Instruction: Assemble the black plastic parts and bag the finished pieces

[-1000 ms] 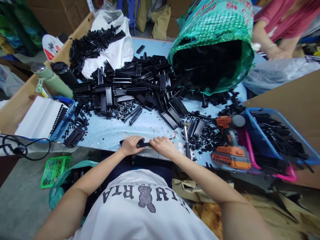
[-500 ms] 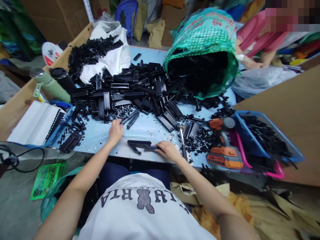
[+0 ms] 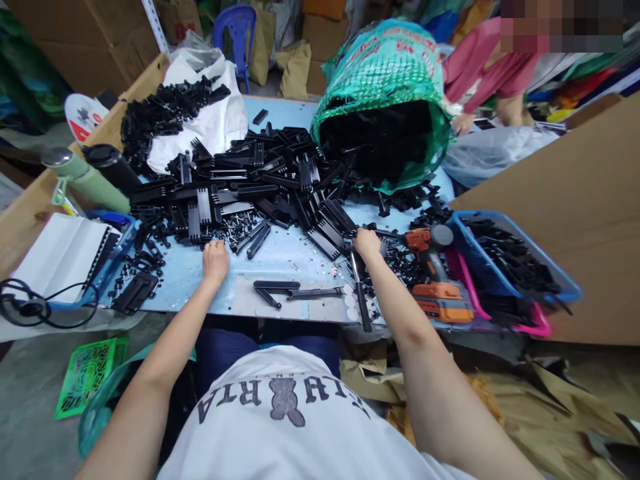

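My left hand (image 3: 216,261) is at the near edge of a heap of small screws (image 3: 240,227), fingers curled down; whatever they pinch is too small to make out. My right hand (image 3: 369,244) reaches into black plastic parts on the right, its fingers closed and their tips partly hidden. Just below it lies a tool with a silver shaft and black handle (image 3: 361,293). At the table's front edge, between my hands, rest a hinged black plastic piece (image 3: 277,285) and a thin dark strip (image 3: 315,293) touching or nearly touching it.
Black slotted parts (image 3: 260,167) are heaped mid-table before a green woven sack (image 3: 380,73) lying on its side. An orange cordless drill (image 3: 440,300) and a blue basket (image 3: 570,293) stand right; bottles (image 3: 90,180) and a notebook (image 3: 65,257) left. A co-worker's pink sleeve (image 3: 473,63) shows behind.
My right hand has left the thin dark strip at the front edge and moved up and right to the black parts. My left hand stays by the screws. The view has shifted slightly.
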A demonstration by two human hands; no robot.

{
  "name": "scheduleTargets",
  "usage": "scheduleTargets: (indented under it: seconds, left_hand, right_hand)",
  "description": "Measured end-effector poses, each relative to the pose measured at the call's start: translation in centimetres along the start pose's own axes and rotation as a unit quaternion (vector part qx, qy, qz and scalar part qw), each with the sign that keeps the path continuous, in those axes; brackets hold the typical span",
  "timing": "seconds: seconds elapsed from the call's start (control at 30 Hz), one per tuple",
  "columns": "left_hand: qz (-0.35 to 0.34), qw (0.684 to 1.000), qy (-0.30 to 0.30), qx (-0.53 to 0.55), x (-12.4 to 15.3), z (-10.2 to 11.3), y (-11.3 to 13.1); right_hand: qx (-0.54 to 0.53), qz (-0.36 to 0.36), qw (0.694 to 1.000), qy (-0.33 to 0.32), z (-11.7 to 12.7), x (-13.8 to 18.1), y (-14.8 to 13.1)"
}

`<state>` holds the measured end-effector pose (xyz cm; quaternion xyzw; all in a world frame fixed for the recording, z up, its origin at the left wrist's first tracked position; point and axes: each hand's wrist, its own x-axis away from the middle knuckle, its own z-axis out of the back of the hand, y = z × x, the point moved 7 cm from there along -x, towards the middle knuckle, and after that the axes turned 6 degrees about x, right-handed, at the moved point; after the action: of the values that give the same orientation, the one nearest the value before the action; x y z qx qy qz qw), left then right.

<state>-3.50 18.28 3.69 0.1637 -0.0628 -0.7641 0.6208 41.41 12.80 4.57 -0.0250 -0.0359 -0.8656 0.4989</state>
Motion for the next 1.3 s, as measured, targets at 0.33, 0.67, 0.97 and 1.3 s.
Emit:
scheduleTargets:
  seconds: [0.33, 0.67, 0.97, 1.3]
  left_hand:
    - [-0.160, 0.972, -0.021, 0.169, 9.5, 0.9, 6.4]
    - [-0.247, 0.966, -0.075, 0.007, 8.6, 0.6, 8.3]
    - [-0.253, 0.966, -0.055, -0.005, 9.9, -1.4, 9.1]
    - [-0.328, 0.923, -0.174, 0.095, 10.2, -4.9, 15.2]
  right_hand:
    - [-0.198, 0.081, 0.973, 0.082, 2.2, 2.9, -2.7]
    - [-0.429, 0.297, 0.853, -0.018, -1.0, 15.2, -11.2]
    - [-0.278, 0.438, 0.842, 0.150, -0.3, 18.5, -12.3]
    - [-0.273, 0.471, 0.820, 0.176, -1.2, 19.5, -11.1]
